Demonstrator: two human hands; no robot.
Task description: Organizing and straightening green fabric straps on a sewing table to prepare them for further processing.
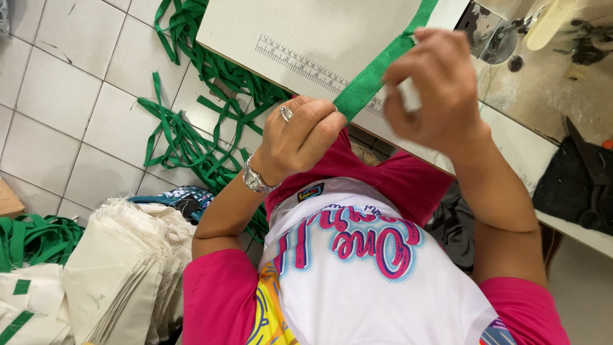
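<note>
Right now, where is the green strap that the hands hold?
In the head view, the green strap runs diagonally across the table, over its printed ruler, pinched between the left hand and right hand.

Two hands (370, 108), one green strap (377, 73) between them (one ring (286, 113), one wristwatch (255, 180)), one stack of cream cloth pieces (121, 268)

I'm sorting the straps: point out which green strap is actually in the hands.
The green strap stretched taut between left hand and right hand over the table; the others lie piled on the floor.
</note>
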